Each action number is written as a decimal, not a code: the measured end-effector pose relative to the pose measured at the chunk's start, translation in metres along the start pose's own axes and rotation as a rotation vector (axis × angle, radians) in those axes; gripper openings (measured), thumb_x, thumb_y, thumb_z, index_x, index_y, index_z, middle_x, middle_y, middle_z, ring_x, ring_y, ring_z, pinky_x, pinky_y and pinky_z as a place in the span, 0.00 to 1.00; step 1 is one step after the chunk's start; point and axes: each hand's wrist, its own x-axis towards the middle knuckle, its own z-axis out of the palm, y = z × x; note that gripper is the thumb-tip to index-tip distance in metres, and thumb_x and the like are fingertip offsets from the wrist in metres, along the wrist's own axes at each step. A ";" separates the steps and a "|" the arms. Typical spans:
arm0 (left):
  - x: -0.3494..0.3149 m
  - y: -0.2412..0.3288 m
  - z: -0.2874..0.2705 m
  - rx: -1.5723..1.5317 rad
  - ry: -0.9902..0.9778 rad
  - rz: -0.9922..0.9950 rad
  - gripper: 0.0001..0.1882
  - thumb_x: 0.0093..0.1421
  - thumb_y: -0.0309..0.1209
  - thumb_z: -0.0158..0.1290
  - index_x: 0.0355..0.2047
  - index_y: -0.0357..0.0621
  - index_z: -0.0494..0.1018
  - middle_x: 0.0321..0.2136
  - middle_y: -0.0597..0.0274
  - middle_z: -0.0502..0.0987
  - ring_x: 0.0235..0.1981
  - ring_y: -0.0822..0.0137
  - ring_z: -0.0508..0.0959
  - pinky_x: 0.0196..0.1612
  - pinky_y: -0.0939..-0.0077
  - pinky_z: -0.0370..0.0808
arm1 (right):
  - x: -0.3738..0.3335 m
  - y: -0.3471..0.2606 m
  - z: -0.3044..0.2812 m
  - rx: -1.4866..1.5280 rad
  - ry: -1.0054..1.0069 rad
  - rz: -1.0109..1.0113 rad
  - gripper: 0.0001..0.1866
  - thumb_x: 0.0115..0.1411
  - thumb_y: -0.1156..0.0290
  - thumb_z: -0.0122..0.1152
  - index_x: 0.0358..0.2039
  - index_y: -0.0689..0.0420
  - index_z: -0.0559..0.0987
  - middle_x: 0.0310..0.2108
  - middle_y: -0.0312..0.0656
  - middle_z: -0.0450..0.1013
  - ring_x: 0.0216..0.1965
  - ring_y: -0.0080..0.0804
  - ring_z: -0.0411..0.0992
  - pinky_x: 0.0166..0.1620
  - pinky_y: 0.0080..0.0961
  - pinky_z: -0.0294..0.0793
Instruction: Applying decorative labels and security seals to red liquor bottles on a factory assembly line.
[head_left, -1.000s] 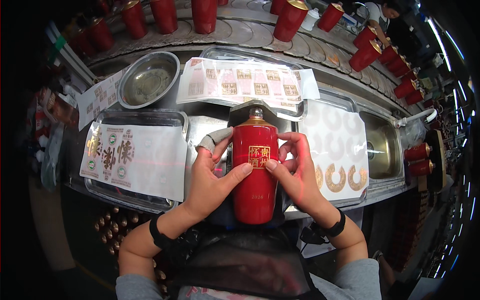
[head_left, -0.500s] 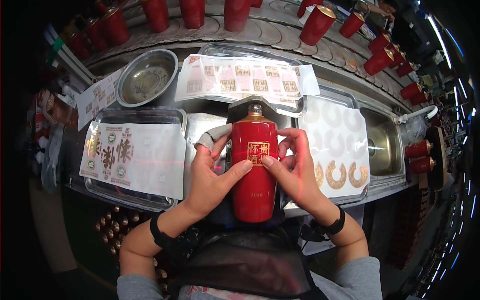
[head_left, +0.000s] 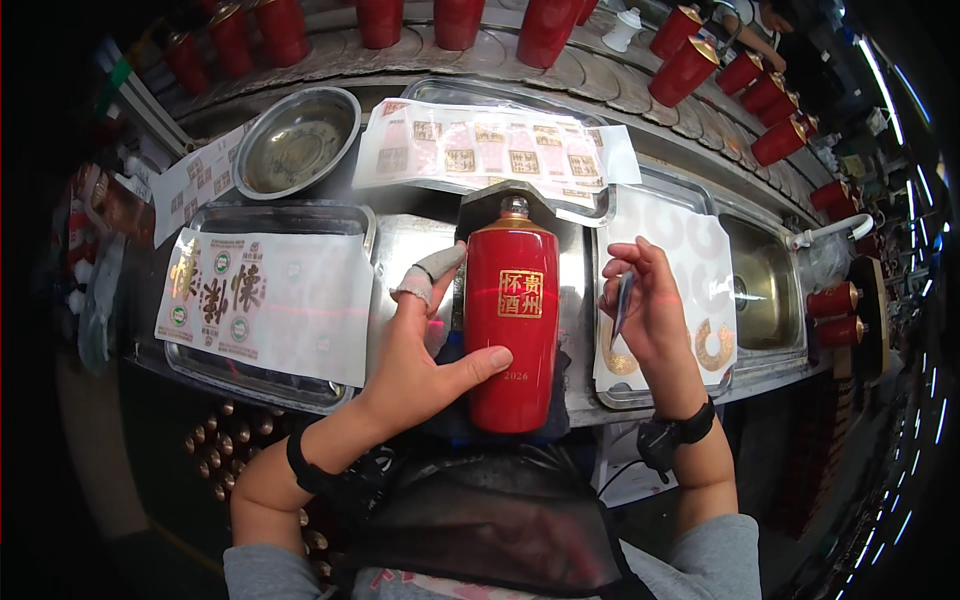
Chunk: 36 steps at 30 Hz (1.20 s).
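Observation:
A glossy red bottle (head_left: 513, 340) with a gold shoulder and clear glass neck lies in front of me, neck pointing away, on a dark support (head_left: 545, 212). A square gold label (head_left: 521, 294) sits on its front. My left hand (head_left: 415, 345) grips the bottle's left side, thumb on the front below the label. Grey cloth covers one of its fingers. My right hand (head_left: 650, 305) is raised off the bottle to the right, above a sheet of gold ring stickers (head_left: 713, 345). Between its fingers is a thin, flat bluish piece (head_left: 622, 305) whose kind I cannot make out.
Left lies a tray (head_left: 290, 393) with a sheet of gold and green stickers (head_left: 250, 300). A metal bowl (head_left: 342, 110) and square gold label sheets (head_left: 500, 150) are behind. A sink (head_left: 765, 290) stands right. Red bottles (head_left: 545, 35) line a plated conveyor (head_left: 460, 75); another person (head_left: 755, 30) is far right.
My right hand has left the label and moved right, with the flat piece now showing. My left thumb has slid lower on the bottle. The bottles on the conveyor have shifted right.

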 end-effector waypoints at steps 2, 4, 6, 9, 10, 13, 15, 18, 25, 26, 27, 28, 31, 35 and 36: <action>-0.003 0.009 0.006 -0.052 -0.003 -0.006 0.52 0.52 0.34 0.69 0.68 0.35 0.47 0.65 0.40 0.58 0.69 0.54 0.57 0.69 0.62 0.56 | -0.007 -0.001 0.013 -0.030 -0.003 -0.007 0.13 0.62 0.72 0.59 0.45 0.63 0.75 0.33 0.39 0.76 0.31 0.22 0.75 0.36 0.18 0.76; -0.004 0.014 0.007 -0.055 -0.040 0.009 0.55 0.51 0.35 0.70 0.68 0.34 0.44 0.67 0.38 0.53 0.70 0.52 0.56 0.71 0.62 0.54 | -0.017 0.003 0.017 -0.188 -0.068 -0.134 0.21 0.58 0.79 0.61 0.52 0.65 0.69 0.42 0.44 0.76 0.38 0.24 0.76 0.44 0.21 0.78; -0.008 0.008 0.005 -0.044 -0.010 0.002 0.55 0.50 0.35 0.70 0.68 0.34 0.45 0.67 0.38 0.54 0.70 0.51 0.56 0.70 0.62 0.54 | -0.037 0.005 0.052 -0.387 -0.100 -0.328 0.25 0.55 0.82 0.65 0.52 0.64 0.68 0.41 0.43 0.75 0.40 0.22 0.75 0.44 0.19 0.77; -0.010 0.002 0.007 -0.056 0.002 0.028 0.55 0.49 0.35 0.70 0.68 0.33 0.45 0.66 0.37 0.54 0.69 0.50 0.57 0.70 0.61 0.55 | -0.064 0.014 0.060 -0.769 -0.199 -0.611 0.23 0.54 0.79 0.69 0.49 0.62 0.71 0.38 0.41 0.74 0.37 0.23 0.74 0.41 0.20 0.75; -0.009 0.000 0.008 -0.071 0.000 0.048 0.55 0.49 0.35 0.70 0.68 0.33 0.46 0.66 0.37 0.54 0.69 0.48 0.57 0.69 0.61 0.56 | -0.067 0.009 0.063 -1.008 -0.305 -0.795 0.18 0.53 0.79 0.70 0.43 0.62 0.74 0.35 0.44 0.75 0.35 0.30 0.75 0.38 0.24 0.75; -0.006 -0.002 0.009 -0.052 -0.006 0.051 0.55 0.48 0.35 0.70 0.68 0.33 0.47 0.66 0.37 0.55 0.69 0.47 0.58 0.69 0.61 0.57 | -0.058 0.009 0.072 -1.153 -0.383 -0.956 0.16 0.51 0.80 0.70 0.41 0.64 0.77 0.34 0.50 0.77 0.34 0.41 0.77 0.36 0.29 0.76; -0.006 0.001 0.008 -0.063 0.003 0.049 0.55 0.48 0.36 0.70 0.68 0.33 0.47 0.65 0.37 0.55 0.69 0.47 0.58 0.69 0.60 0.56 | -0.026 0.002 0.083 -1.133 -0.258 -1.149 0.15 0.52 0.80 0.69 0.41 0.64 0.77 0.34 0.48 0.77 0.33 0.40 0.78 0.35 0.30 0.77; -0.010 0.003 0.007 -0.067 0.007 0.029 0.55 0.48 0.36 0.70 0.68 0.33 0.47 0.65 0.37 0.56 0.68 0.47 0.59 0.70 0.60 0.56 | -0.003 -0.009 0.090 -1.143 -0.233 -1.154 0.14 0.53 0.80 0.68 0.41 0.62 0.78 0.34 0.46 0.77 0.32 0.40 0.78 0.34 0.30 0.77; -0.006 -0.012 0.002 -0.183 -0.112 0.121 0.48 0.54 0.27 0.58 0.70 0.34 0.42 0.69 0.38 0.48 0.72 0.49 0.49 0.73 0.61 0.46 | -0.074 0.002 0.065 -1.196 -0.740 -1.024 0.15 0.45 0.80 0.66 0.37 0.60 0.82 0.29 0.45 0.75 0.26 0.39 0.75 0.29 0.29 0.73; -0.008 -0.011 0.000 -0.262 -0.100 0.079 0.48 0.54 0.26 0.55 0.70 0.34 0.41 0.70 0.40 0.47 0.73 0.49 0.47 0.73 0.61 0.44 | -0.072 -0.002 0.075 -1.218 -0.648 -0.953 0.13 0.47 0.80 0.66 0.36 0.59 0.81 0.29 0.45 0.76 0.27 0.40 0.75 0.29 0.30 0.73; -0.011 -0.010 -0.002 -0.340 -0.087 0.036 0.47 0.55 0.25 0.53 0.70 0.34 0.39 0.70 0.41 0.46 0.73 0.50 0.45 0.73 0.61 0.43 | -0.057 -0.008 0.089 -1.236 -0.556 -0.880 0.12 0.49 0.80 0.65 0.36 0.59 0.80 0.30 0.45 0.76 0.27 0.41 0.76 0.30 0.31 0.73; -0.014 0.000 -0.007 -0.273 -0.130 -0.059 0.48 0.53 0.27 0.47 0.72 0.46 0.36 0.74 0.57 0.42 0.75 0.61 0.40 0.71 0.58 0.41 | -0.033 -0.009 0.102 -1.193 -0.445 -0.953 0.12 0.48 0.79 0.65 0.36 0.58 0.79 0.30 0.45 0.76 0.28 0.42 0.76 0.30 0.32 0.74; -0.019 0.009 -0.012 -0.328 -0.098 -0.143 0.47 0.53 0.27 0.46 0.71 0.43 0.37 0.74 0.53 0.43 0.75 0.60 0.40 0.72 0.58 0.40 | -0.006 -0.013 0.106 -1.280 -0.457 -1.255 0.14 0.45 0.78 0.67 0.36 0.57 0.78 0.30 0.44 0.74 0.29 0.42 0.75 0.30 0.33 0.73; -0.023 -0.008 -0.020 -0.191 -0.139 0.035 0.45 0.54 0.25 0.44 0.70 0.36 0.37 0.73 0.46 0.45 0.75 0.57 0.42 0.73 0.61 0.39 | -0.067 0.009 0.086 -1.414 -0.947 -1.463 0.07 0.45 0.75 0.66 0.27 0.56 0.78 0.28 0.36 0.70 0.30 0.31 0.73 0.30 0.28 0.73; -0.023 -0.006 -0.019 -0.220 -0.119 0.026 0.44 0.55 0.25 0.44 0.70 0.35 0.38 0.72 0.44 0.46 0.75 0.57 0.42 0.72 0.62 0.40 | -0.071 0.007 0.088 -1.367 -0.941 -1.377 0.08 0.46 0.75 0.66 0.28 0.56 0.78 0.27 0.37 0.70 0.30 0.33 0.73 0.30 0.29 0.73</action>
